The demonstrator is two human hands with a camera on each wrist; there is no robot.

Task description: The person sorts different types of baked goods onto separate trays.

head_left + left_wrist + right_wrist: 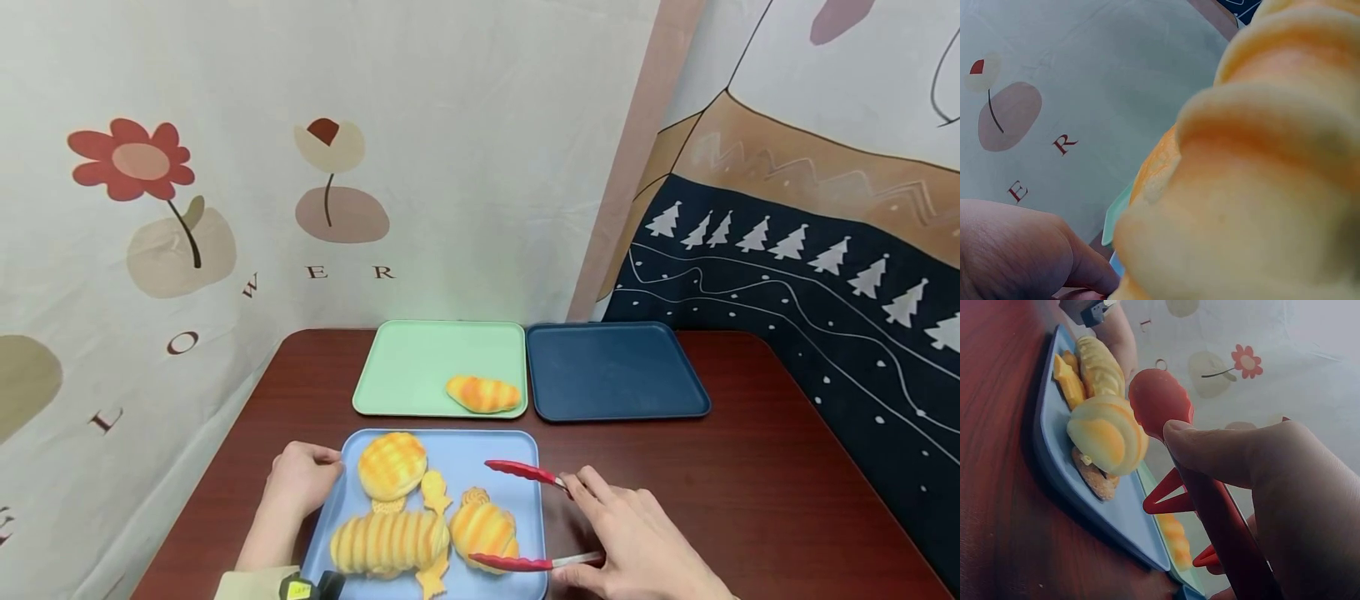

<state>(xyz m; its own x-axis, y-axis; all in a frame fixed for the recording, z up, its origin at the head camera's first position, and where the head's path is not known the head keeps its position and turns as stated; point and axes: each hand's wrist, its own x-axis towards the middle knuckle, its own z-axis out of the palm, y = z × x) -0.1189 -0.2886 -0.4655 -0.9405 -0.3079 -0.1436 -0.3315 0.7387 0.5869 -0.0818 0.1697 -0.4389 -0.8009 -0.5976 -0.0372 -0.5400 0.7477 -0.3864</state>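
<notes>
The light blue tray (465,450) carries several toy breads: a round bun (392,465), a long ridged loaf (390,542) and a smaller striped bread (482,527). Flat yellow biscuits (435,490), one fish-like, lie among them. At the tray's left rim, my left hand (302,479) pinches the edge; the loaf (1260,187) largely fills the left wrist view. My right hand (637,529) holds red-tipped tongs (517,564) over the tray's right side. Their arms are spread, one tip in front of the striped bread, the other farther back; whether they touch it I cannot tell.
Behind the blue tray, a green tray (405,367) bears a croissant-shaped bread (483,394) near its front right corner. Right beside it is a dark blue tray (611,371). All stand on a dark red-brown table (750,467), with printed cloths (480,167) hanging behind.
</notes>
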